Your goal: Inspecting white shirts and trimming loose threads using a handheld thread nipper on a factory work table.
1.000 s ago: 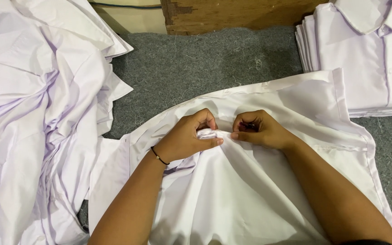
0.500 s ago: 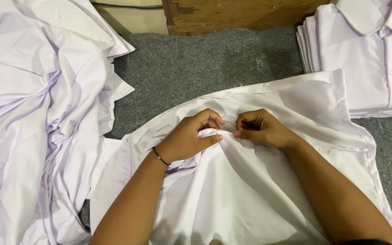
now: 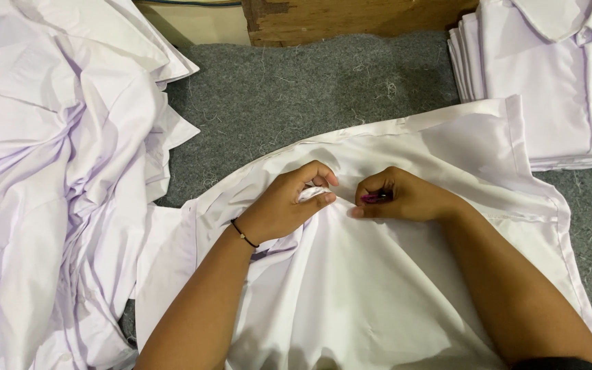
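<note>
A white shirt (image 3: 392, 288) lies spread on the grey felt surface in front of me. My left hand (image 3: 289, 205) pinches a small fold of its cloth between thumb and fingers; a thin dark band circles that wrist. My right hand (image 3: 399, 199) sits just to the right of the pinched fold, fingers curled around a small pink tool (image 3: 375, 197) whose tip points at the fold. The two hands almost touch. Most of the tool is hidden inside the fist.
A loose heap of white shirts (image 3: 56, 171) fills the left side. A neat stack of folded white shirts (image 3: 549, 82) stands at the top right. A wooden block (image 3: 351, 17) lies along the far edge of the grey felt (image 3: 296, 96).
Both hands have stayed on the same fold; the fingers have shifted slightly and the right hand has drawn a little apart from the left.
</note>
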